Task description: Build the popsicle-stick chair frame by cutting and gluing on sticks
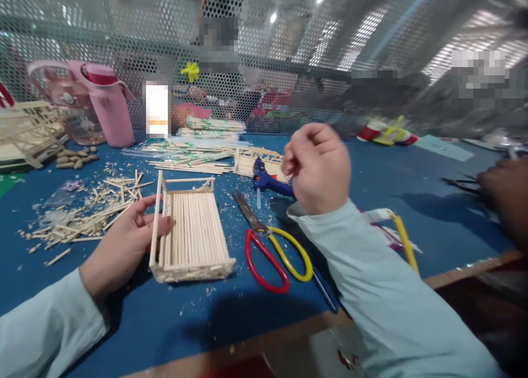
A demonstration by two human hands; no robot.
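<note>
My left hand point(127, 240) grips the left side of a small frame of wooden sticks point(196, 229), with its thumb over the side rail. The frame has a floor of sticks laid side by side, low rails and an upright post. My right hand point(319, 166) is raised to the right of it, fingers curled closed; what they hold, if anything, is hidden. Just behind that hand lies a blue glue gun point(274, 184), its handle partly covered by the hand. Scissors point(264, 229) with red and yellow handles lie between my hands.
Loose stick offcuts point(88, 215) and peanuts point(76, 159) lie on the left. A pink bottle point(109, 108) and bundles of sticks point(214, 126) stand or lie along the mesh partition point(165, 42). Another person's hand point(505, 196) with a dark tool is at the right.
</note>
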